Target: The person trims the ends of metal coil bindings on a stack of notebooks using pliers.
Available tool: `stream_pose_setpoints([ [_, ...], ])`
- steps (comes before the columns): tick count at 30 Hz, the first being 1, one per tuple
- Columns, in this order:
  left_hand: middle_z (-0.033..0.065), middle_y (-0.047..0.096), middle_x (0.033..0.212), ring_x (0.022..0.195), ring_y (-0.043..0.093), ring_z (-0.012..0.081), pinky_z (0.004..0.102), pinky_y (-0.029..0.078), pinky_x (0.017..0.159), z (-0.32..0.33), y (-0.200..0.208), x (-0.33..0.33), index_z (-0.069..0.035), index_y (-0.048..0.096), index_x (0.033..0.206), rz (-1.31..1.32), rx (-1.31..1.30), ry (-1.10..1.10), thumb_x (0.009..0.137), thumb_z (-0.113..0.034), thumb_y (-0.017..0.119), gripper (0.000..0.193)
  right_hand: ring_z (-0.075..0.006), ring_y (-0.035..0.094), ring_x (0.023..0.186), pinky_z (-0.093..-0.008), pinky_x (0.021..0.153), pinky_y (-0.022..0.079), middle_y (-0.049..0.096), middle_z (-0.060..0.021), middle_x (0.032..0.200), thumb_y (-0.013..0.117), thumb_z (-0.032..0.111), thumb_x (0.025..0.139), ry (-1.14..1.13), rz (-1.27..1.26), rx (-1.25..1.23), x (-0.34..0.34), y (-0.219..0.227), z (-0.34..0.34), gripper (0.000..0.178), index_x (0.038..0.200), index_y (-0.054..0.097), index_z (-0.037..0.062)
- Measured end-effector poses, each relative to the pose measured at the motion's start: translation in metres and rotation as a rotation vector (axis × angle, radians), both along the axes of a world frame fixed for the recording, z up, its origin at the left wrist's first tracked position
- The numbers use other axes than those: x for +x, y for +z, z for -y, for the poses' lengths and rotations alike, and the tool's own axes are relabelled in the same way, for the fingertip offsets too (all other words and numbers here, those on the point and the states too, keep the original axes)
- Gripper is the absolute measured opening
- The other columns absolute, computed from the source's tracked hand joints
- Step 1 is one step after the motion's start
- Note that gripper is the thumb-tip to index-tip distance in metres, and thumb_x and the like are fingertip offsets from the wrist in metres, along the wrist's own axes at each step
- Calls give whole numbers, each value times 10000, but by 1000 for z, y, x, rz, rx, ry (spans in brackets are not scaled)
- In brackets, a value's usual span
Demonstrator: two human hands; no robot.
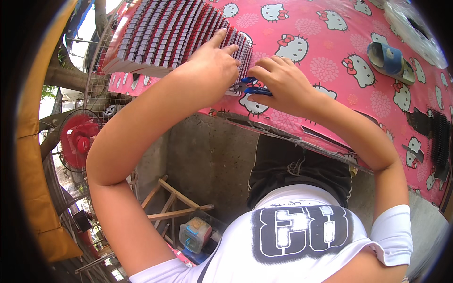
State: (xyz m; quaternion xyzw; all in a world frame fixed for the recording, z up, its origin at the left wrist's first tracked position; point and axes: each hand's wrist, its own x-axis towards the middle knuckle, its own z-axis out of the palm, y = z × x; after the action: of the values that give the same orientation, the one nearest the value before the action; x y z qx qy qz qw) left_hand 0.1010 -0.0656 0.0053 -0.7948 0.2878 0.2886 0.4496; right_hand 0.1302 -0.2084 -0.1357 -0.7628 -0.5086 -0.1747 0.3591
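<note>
Left arm bent wide, left hand palm down on the right end of a row of spiral notebooks, index finger straight, others loosely curled; thumb hidden, grip unclear. Right arm bent too, right hand closed around blue-handled pliers. Farther right on the pink tablecloth, a blue tube, a plastic bag and black comb-like strips; at far left, a red fan. Left forearm in front of the notebooks' near edge. Pliers' tips leftward of the right fingers, at the row's near right corner.
</note>
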Motion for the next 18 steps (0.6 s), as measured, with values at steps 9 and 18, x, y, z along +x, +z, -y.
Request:
stream_pose_setpoints([
  [9, -42, 503, 1377, 1367, 339, 176, 512, 96, 1164, -9, -9, 2, -168, 570, 1281, 31, -112, -67, 798, -107, 610, 489, -168, 627, 705, -353, 634, 489, 650, -108, 714, 722, 404, 819, 149, -1233, -417, 20, 31, -3, 406, 833, 647, 5],
  [18, -42, 509, 1372, 1357, 352, 180, 498, 132, 1161, 0, -8, 8, -175, 584, 1266, -39, -16, 36, 793, -96, 604, 480, -269, 571, 950, -417, 797, 448, 581, -82, 937, 745, 370, 739, 45, -102, -59, 9, -9, 5, 425, 1020, 596, 88],
])
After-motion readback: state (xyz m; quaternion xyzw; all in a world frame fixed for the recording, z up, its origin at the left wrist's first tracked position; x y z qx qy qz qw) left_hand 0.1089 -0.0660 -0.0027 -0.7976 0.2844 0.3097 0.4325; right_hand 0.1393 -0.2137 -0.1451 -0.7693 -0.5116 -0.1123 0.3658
